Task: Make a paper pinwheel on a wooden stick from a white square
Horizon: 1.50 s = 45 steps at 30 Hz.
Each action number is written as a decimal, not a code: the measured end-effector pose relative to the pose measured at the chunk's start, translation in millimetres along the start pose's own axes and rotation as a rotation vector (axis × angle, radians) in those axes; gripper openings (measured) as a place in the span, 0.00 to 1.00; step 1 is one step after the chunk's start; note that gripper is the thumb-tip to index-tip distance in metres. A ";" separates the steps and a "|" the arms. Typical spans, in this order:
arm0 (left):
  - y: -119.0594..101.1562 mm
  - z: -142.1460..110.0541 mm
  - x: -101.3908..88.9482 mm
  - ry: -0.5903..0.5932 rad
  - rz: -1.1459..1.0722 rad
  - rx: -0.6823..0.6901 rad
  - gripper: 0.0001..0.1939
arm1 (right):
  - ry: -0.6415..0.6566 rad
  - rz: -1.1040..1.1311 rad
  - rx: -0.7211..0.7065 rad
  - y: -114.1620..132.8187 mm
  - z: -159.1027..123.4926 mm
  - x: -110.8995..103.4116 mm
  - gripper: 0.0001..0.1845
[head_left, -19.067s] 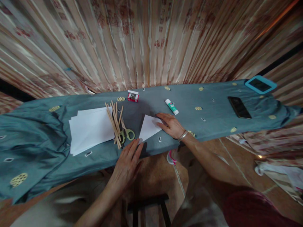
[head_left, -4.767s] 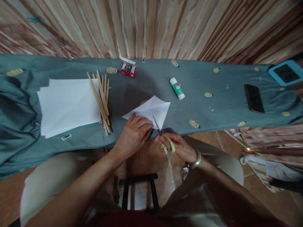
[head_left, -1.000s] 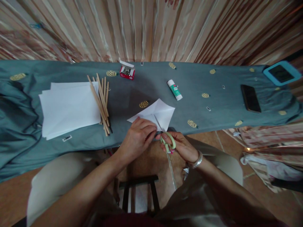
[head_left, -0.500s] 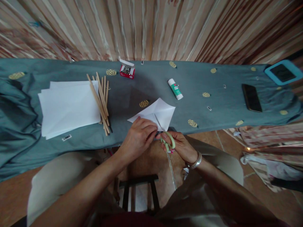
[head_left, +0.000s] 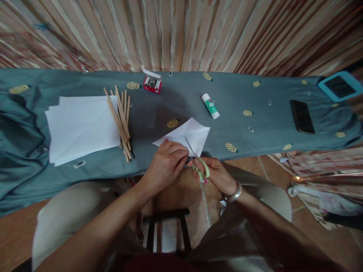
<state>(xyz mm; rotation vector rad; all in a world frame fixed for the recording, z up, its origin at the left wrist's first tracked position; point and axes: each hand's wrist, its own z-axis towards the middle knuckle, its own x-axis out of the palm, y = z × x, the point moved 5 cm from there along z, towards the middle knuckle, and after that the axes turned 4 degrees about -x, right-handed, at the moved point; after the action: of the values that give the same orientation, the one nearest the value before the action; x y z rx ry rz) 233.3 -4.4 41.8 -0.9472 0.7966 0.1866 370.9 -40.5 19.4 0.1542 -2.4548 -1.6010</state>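
- Right hand: closed around the handles of the scissors; a thumb and fingers are seen wrapped at the pale green loops.
- Scissors: held near the front edge of the covered table; one blade is laid over the white folded paper and is pointed away and leftward; the other blade cannot be made out.
- Left hand: narrowed, with fingers bent; the near edge of the folded paper is held, though the exact grip is hidden by the knuckles.
- Folded paper: located at the front edge, between and just beyond both hands; one long point is directed left, and crease lines are visible.
- Bracelet: silver-coloured, worn at the right wrist.
- Glue stick: lying on its side, beyond the folded paper and slightly right; a green and white label is noted.
- Wooden sticks: laid in a loose bundle, left of the left hand, partly across the right edge of the paper stack.
- Paper stack: white sheets, unevenly aligned, set flat.
- Red box: lid raised, small metallic pieces contained, placed toward the far edge.
- Dark phone: laid flat, well to the right.
- Blue-framed device: positioned beyond the phone, at the far right.
- Tablecloth: blue-green, pineapple-patterned, wrinkled at left.
- Curtain: hung in folds behind the table.
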 end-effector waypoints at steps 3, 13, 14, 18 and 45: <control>0.5 -0.3 0.6 -0.001 0.001 -0.002 0.05 | -0.009 0.008 0.008 0.5 0.2 -0.1 0.24; 0.1 -0.9 0.8 -0.012 0.013 0.015 0.06 | -0.017 0.006 0.024 -0.3 0.3 0.7 0.25; 0.3 -1.0 0.8 -0.011 0.016 0.016 0.06 | -0.019 0.003 0.019 -0.5 0.4 0.6 0.25; 1.3 -1.0 1.7 0.005 0.028 0.004 0.06 | -0.002 -0.003 -0.009 -0.1 0.7 1.3 0.26; 1.2 -0.6 2.4 0.023 0.034 -0.006 0.06 | -0.031 -0.042 0.018 -0.9 0.5 1.4 0.30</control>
<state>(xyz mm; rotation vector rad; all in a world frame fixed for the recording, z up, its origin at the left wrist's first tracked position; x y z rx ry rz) 234.2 -4.6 39.2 -0.9427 0.8338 0.2083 369.3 -40.6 18.4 0.1865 -2.5055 -1.6102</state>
